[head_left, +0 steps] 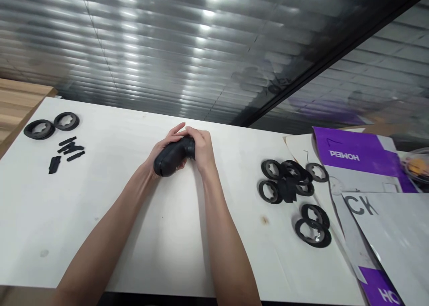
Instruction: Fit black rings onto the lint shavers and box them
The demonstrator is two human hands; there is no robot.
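Observation:
Both hands grip a black handheld device (170,157) with a rounded, bent body, held above the middle of the white table (161,252). My left hand (160,150) wraps round its thick part from the left, fingers reaching behind and under it. My right hand (203,148) closes over the narrower end at the right, so that end is mostly hidden. What exactly the device is I cannot tell. On the left of the table lie two black rings (39,129) with notched inner edges, and below them several small flat black pieces (71,148).
Several more black rings (270,191) lie at the right, some overlapping, around a black flat piece (287,190). Purple and white cardboard (355,149) and a white sheet with dark letters (395,230) cover the right edge. Behind the table stands glass with silver blinds (161,51).

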